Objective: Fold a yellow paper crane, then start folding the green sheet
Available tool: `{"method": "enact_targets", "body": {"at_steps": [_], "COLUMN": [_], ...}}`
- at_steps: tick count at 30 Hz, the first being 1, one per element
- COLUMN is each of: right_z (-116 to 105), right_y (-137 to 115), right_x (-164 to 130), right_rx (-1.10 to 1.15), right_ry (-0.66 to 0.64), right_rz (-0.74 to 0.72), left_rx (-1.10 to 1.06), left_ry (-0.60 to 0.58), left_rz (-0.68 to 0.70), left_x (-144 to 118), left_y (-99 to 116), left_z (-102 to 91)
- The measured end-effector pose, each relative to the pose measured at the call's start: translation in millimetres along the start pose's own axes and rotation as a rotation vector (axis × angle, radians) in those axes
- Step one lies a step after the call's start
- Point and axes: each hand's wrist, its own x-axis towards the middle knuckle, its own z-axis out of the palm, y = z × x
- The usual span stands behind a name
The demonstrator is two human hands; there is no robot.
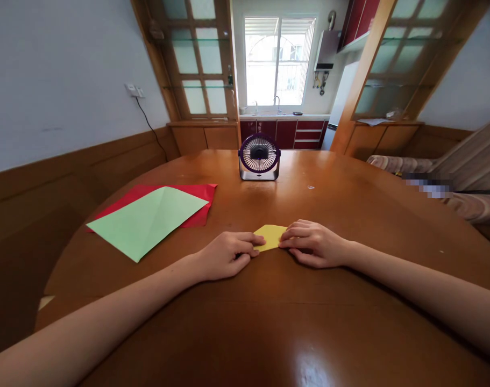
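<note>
A small folded piece of yellow paper (271,235) lies flat on the round wooden table (269,322), just past the middle. My left hand (224,255) presses its fingertips on the paper's left edge. My right hand (315,243) presses on the right edge, fingers curled over it. Part of the paper is hidden under both sets of fingers.
A light green sheet (146,220) lies on a red sheet (196,196) at the left of the table. A small purple desk fan (260,157) stands at the far side. A striped sofa (450,183) sits to the right, a wall to the left.
</note>
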Motion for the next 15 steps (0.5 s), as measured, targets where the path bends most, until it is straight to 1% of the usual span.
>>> {"method": "enact_targets", "body": {"at_steps": [5,8,10,12,15], "right_z": [-1,-2,-2,-3,-3], "right_y": [-1,-2,-2,-1,0], "right_x": [1,2,2,1,0], "right_rx": [-0.016,-0.042,-0.053,-0.061,-0.102], "right_ry": [-0.019,-0.035,-0.041,-0.047,-0.068], "right_rz": [0.007,0.006,0.004,-0.001,-0.045], "left_rx": [0.005,0.078,0.171,0.259,0.334], "left_ry": [-0.024,-0.039,-0.062,-0.091,-0.104], "left_rz": [-0.048,-0.071,-0.044,0.016,0.064], "left_x": [4,8,10,11,11], "left_y": [3,8,12,14,14], "left_z": [-1.8,1.1,3.5,5.8,8.7]}}
